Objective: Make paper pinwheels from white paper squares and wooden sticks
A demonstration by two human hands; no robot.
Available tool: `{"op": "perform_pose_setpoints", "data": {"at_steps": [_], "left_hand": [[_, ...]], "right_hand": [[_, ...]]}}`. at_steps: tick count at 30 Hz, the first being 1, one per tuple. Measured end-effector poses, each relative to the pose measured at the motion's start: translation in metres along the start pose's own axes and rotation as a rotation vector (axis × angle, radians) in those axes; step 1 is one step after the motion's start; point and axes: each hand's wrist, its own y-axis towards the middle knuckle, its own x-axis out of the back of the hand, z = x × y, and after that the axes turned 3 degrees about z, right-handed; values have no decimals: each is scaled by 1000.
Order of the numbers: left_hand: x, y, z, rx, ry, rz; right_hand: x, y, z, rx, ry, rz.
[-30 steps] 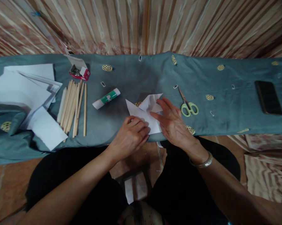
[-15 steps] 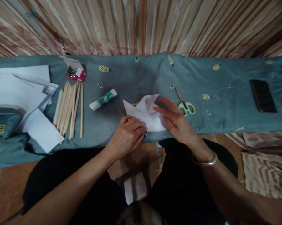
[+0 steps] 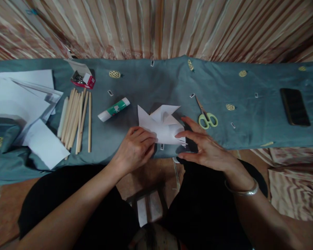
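both hands' fingers (image 3: 149,136) on folded white paper (image 3: 160,125) atop teal cloth (image 3: 250,104), scissors (image 3: 207,117) nearby

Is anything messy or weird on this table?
A little. The white sheets at the left lie in a crooked heap, the small red box near them sits open, and tiny scraps are scattered over the blue cloth. Nothing looks spilled or broken.

Home craft spot: cloth-covered low table (image 3: 156,80), striped drapery (image 3: 156,27), tiled floor (image 3: 5,205).
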Motion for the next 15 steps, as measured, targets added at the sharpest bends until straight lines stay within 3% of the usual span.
{"op": "perform_pose_setpoints", "data": {"at_steps": [5,15], "left_hand": [[-1,0,1,-2,-11,-23],[2,0,-1,-45,26,19]], "right_hand": [[-1,1,1,8,-34,-50],[5,7,5,4,197,-171]]}}
